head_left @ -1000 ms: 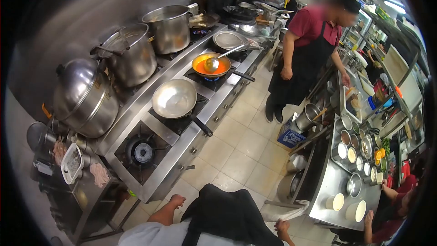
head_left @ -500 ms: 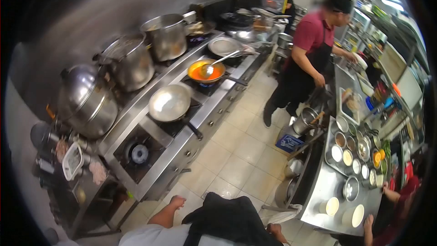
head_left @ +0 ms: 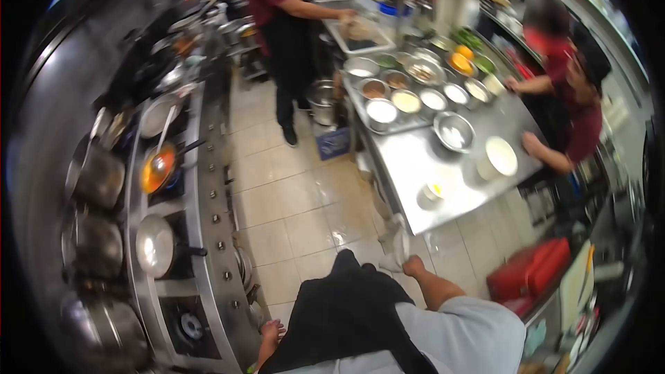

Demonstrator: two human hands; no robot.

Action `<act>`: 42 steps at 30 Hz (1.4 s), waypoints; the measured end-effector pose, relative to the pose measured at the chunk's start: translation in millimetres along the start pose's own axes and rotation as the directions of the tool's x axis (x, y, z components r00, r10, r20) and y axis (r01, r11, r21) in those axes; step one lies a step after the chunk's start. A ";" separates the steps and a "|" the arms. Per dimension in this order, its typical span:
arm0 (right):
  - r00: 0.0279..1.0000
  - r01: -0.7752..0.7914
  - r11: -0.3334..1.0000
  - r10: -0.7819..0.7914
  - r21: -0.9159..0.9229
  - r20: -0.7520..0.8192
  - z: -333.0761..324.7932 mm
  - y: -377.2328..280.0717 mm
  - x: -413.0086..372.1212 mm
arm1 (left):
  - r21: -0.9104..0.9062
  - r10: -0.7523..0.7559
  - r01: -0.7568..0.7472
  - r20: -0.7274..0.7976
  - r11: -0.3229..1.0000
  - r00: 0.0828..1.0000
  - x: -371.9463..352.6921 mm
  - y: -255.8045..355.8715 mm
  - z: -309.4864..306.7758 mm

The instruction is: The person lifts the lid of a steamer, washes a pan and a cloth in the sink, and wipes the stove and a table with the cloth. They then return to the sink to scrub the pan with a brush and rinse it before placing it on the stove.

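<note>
White crumpled cloth [head_left: 396, 244] hangs off the near corner of the stainless-steel bench [head_left: 409, 165]. Our right hand [head_left: 414, 264] sits just beside it, and we cannot tell its grip. Our left hand [head_left: 271, 333] hangs loosely open and empty by the steel stove front [head_left: 216, 263].

Left hand [head_left: 271, 332] hangs low, fingers loose — right hand [head_left: 413, 265] held forward, forearm bare, grip unclear.
</note>
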State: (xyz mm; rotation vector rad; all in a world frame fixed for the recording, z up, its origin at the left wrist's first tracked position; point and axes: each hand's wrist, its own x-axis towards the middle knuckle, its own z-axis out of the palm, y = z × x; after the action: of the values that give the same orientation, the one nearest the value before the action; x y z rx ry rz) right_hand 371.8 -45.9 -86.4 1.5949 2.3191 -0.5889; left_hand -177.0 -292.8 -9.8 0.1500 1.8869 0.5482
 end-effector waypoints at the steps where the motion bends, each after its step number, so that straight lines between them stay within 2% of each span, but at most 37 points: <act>1: 0.969 -0.215 0.947 0.237 0.239 -0.068 -3.1 -10.1 -7.5 | 0.026 0.018 -0.019 0.018 0.999 1.000 10.7 -1.1 0.4; 2: 0.882 -0.375 0.800 0.464 0.468 -0.087 -8.8 -18.5 -13.4 | 0.060 0.033 -0.036 0.038 0.998 0.999 21.7 -4.8 -1.5; 3: 0.867 -0.398 0.782 0.492 0.481 -0.083 -19.5 -24.5 -18.0 | 0.112 0.055 -0.063 0.067 0.992 0.996 36.4 -12.7 -4.7; 5: 0.851 -0.488 0.694 0.513 0.529 0.113 -52.6 -33.3 -32.5 | 0.273 0.130 -0.173 0.166 0.946 0.977 65.8 -25.0 -10.5; 7: 0.828 -0.522 0.654 0.544 0.547 0.139 -56.1 -33.0 -41.0 | 0.350 0.161 -0.236 0.228 0.907 0.960 69.0 -14.8 -6.9; 9: 0.805 -0.552 0.616 0.569 0.563 0.167 -52.7 -22.7 -45.3 | 0.133 0.160 -0.202 0.275 0.970 0.948 75.3 -6.2 -6.5; 11: 0.734 -0.653 0.520 0.613 0.551 0.293 -43.9 2.4 -43.6 | 0.027 0.065 -0.070 0.137 0.997 0.988 75.3 -3.5 -1.5; 12: 0.664 -0.615 0.465 0.741 0.637 0.101 -57.0 10.1 -50.9 | -0.038 0.017 -0.015 0.067 0.999 0.998 62.1 8.4 4.5; 13: 0.541 -0.555 0.428 0.837 0.713 -0.082 -78.1 20.4 -56.0 | -0.028 0.020 -0.018 0.071 0.999 0.997 66.4 10.9 2.4; 14: 0.448 -0.495 0.432 0.870 0.754 -0.204 -91.6 38.5 -54.0 | -0.042 0.013 -0.006 0.176 0.999 0.984 79.1 5.7 -2.7; 15: 0.371 -0.432 0.332 0.913 0.838 -0.170 -129.5 45.8 -63.6 | -0.052 0.005 0.010 0.281 0.999 0.960 84.3 4.6 -5.8; 16: 0.304 -0.405 0.302 0.934 0.863 -0.185 -149.0 63.2 -65.1 | 0.019 0.002 -0.006 0.216 1.000 0.976 67.1 16.7 -2.8; 17: 0.246 -0.343 0.394 0.914 0.853 -0.323 -168.8 74.9 -65.4 | 0.091 -0.001 -0.013 0.150 0.996 0.989 49.0 29.7 -0.1; 18: 0.179 -0.288 0.486 0.874 0.825 -0.453 -189.6 84.7 -68.4 | 0.163 -0.004 -0.009 0.084 0.987 0.996 -7.3 70.9 14.1; 19: 0.159 -0.208 0.450 0.892 0.868 -0.424 -224.5 80.2 -78.0 | 0.373 0.048 -0.107 0.165 0.921 0.985 28.9 52.5 4.9; 20: 0.140 -0.125 0.411 0.908 0.903 -0.394 -254.8 74.5 -82.5 | 0.563 0.100 -0.226 0.246 0.795 0.964 65.0 33.4 -4.2; 21: 0.123 -0.111 0.428 0.901 0.897 -0.415 -265.9 86.4 -75.2 | 0.696 0.150 -0.342 0.323 0.631 0.934 82.9 26.2 -7.1; 22: 0.108 -0.102 0.444 0.895 0.890 -0.434 -273.0 96.3 -71.2 | 0.551 0.107 -0.234 0.254 0.801 0.961 69.7 31.7 -5.9; 23: 0.087 -0.101 0.443 0.896 0.891 -0.436 -288.5 98.9 -71.4 | 0.420 0.052 -0.126 0.183 0.899 0.982 55.4 42.9 -0.3; 25: 0.071 -0.024 0.539 0.841 0.842 -0.537 -318.3 91.2 -76.4 | 0.392 0.042 -0.109 0.177 0.913 0.983 42.0 61.8 9.6; 26: 0.072 -0.023 0.539 0.841 0.842 -0.536 -324.2 97.7 -73.0 | 0.394 0.045 -0.115 0.182 0.912 0.982 37.3 72.6 17.7; 28: 0.003 0.099 0.572 0.818 0.814 -0.575 -346.8 94.1 -75.4 | 0.401 0.049 -0.126 0.197 0.907 0.979 32.2 91.5 32.1; 30: -0.050 0.022 0.643 0.766 0.766 -0.641 -355.1 109.7 -70.1 | 0.410 0.061 -0.154 0.232 0.899 0.971 28.5 118.5 55.9; 32: 0.128 0.045 0.534 0.835 0.844 -0.535 -374.0 110.6 -79.7 | 0.437 0.068 -0.183 0.265 0.881 0.962 29.4 145.9 81.2; 34: 0.207 -0.050 0.598 0.790 0.800 -0.577 -366.4 128.0 -72.4 | 0.480 0.081 -0.229 0.308 0.847 0.948 31.7 178.1 109.2; 36: 0.342 -0.182 0.659 0.738 0.730 -0.581 -352.5 146.6 -64.8 | 0.515 0.098 -0.279 0.351 0.810 0.931 11.2 213.6 142.4; 38: 0.278 -0.145 0.739 0.668 0.658 -0.690 -337.2 169.0 -45.0 | 0.517 0.113 -0.321 0.392 0.793 0.913 8.3 235.8 167.5; 42: 0.221 -0.031 0.733 0.668 0.680 -0.710 -346.1 173.2 -57.3 | 0.543 0.125 -0.372 0.436 0.753 0.891 4.8 269.5 212.2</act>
State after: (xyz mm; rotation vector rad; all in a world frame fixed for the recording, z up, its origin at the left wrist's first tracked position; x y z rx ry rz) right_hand 557.9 123.9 213.0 3.4741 2.2008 -0.0961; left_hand -27.1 10.9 44.9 0.9009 1.6026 0.0384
